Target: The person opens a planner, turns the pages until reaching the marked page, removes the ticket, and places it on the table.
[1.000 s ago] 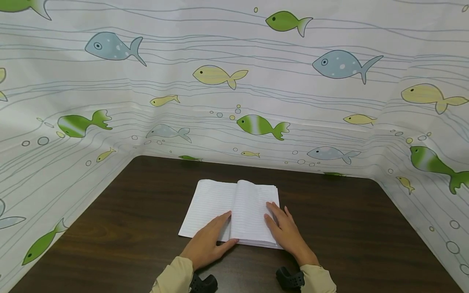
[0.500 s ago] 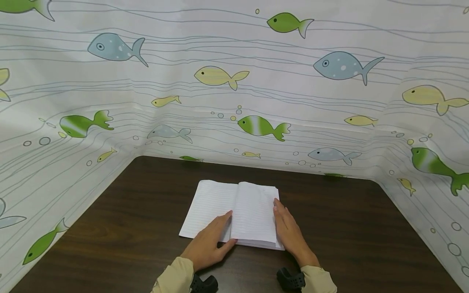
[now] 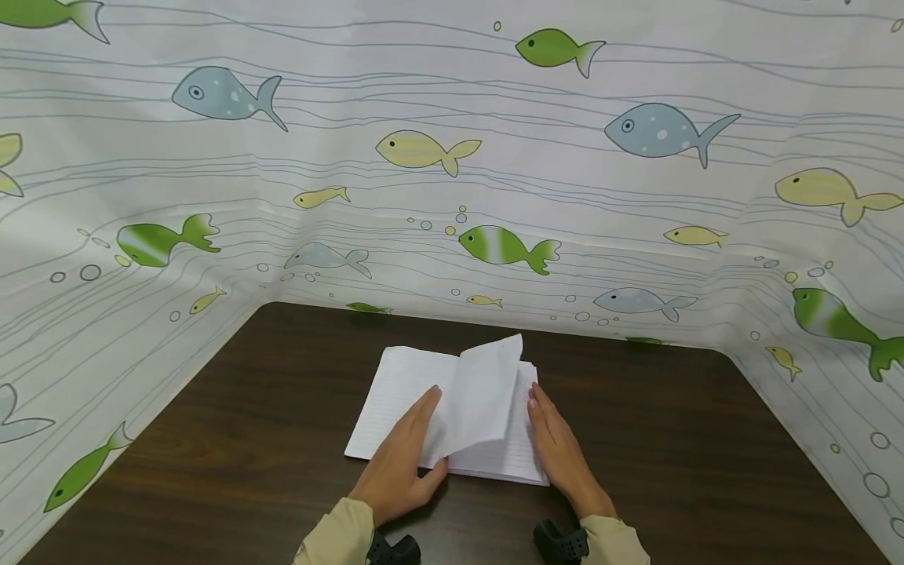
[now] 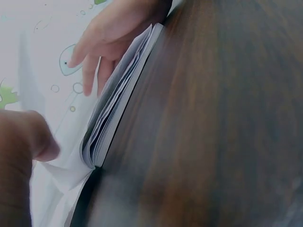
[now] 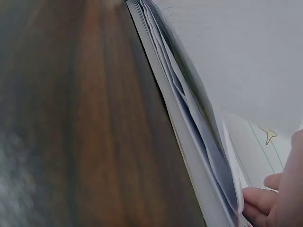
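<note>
An open lined notebook (image 3: 417,375) lies on the dark wooden table. One loose-standing page (image 3: 487,392) rises from its right half, its free edge up and tilted. My left hand (image 3: 399,467) rests over the lower left page beside the fold, fingers extended, thumb at the bottom edge. Along the notebook's right edge lies my right hand (image 3: 566,455), its fingers fairly straight. The left wrist view shows the stacked page edges (image 4: 113,111) between the left thumb (image 4: 40,137) and the other hand. In the right wrist view, right-hand fingers (image 5: 262,203) meet the page edges.
The dark wood-grain table (image 3: 233,439) surrounds the notebook. A white fish-print sheet (image 3: 339,94) encloses it at the back and both sides. Black wrist straps (image 3: 561,541) sit by the light sleeves (image 3: 614,541).
The right hand has slid from the right page to the notebook's right edge. A page that lay flat has lifted and swung leftward. The left hand has shifted slightly.
</note>
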A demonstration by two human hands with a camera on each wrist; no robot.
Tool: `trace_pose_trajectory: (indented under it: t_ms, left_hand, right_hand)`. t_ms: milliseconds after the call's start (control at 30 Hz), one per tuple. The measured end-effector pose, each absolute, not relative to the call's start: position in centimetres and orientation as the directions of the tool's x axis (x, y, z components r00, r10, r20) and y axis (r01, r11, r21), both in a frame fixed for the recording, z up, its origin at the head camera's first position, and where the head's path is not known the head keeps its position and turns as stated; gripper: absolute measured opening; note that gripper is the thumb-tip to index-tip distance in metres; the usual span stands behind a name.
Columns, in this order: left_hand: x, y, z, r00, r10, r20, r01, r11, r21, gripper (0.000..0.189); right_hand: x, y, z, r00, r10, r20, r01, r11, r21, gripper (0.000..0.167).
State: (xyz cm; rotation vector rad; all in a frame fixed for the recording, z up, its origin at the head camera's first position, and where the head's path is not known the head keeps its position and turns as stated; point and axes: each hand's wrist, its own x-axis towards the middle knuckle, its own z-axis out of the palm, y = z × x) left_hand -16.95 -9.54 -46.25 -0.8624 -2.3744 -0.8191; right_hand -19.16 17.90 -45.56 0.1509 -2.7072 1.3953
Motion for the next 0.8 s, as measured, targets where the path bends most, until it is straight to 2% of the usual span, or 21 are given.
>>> trace_pose_trajectory:
  t_ms: [233, 367, 500, 567, 633, 700, 800]
  left_hand:
    - [-17.7, -9.6, -46.3, -0.532, 0.290, 0.796, 0.708, 0.667, 0.230, 0.087]
    - [-18.0, -9.8, -46.2, -0.501, 0.253, 0.827, 0.643, 0.749, 0.160, 0.081]
    - [-18.1, -9.9, -46.5, -0.502, 0.294, 0.814, 0.634, 0.764, 0.115, 0.075]
    - [-18.0, -9.9, -46.6, -0.511, 0.335, 0.791, 0.663, 0.740, 0.114, 0.065]
    - [-17.8, -9.8, -46.7, -0.548, 0.384, 0.743, 0.694, 0.705, 0.148, 0.054]
    - [-17.4, -9.7, -46.6, -0.615, 0.453, 0.645, 0.708, 0.678, 0.200, 0.048]
    - [-16.9, -9.5, -46.5, -0.729, 0.523, 0.441, 0.670, 0.680, 0.300, 0.051]
  right_hand:
    - [-19.1, 17.8, -45.6, -0.989, -0.055, 0.140, -0.145, 0.601, -0.786, 0.065]
    - [-19.0, 17.7, -45.6, -0.987, -0.062, 0.150, -0.157, 0.610, -0.776, 0.065]
    - [-19.0, 17.7, -45.7, -0.989, -0.054, 0.139, -0.142, 0.634, -0.760, 0.065]
    - [-19.0, 17.7, -45.7, -0.989, -0.050, 0.136, -0.136, 0.646, -0.751, 0.064]
    - [-19.0, 17.7, -45.8, -0.989, -0.048, 0.137, -0.135, 0.651, -0.747, 0.064]
    - [-19.0, 17.7, -45.8, -0.989, -0.045, 0.139, -0.134, 0.653, -0.746, 0.063]
    - [-19.1, 17.7, -45.8, -0.989, -0.038, 0.144, -0.133, 0.652, -0.747, 0.064]
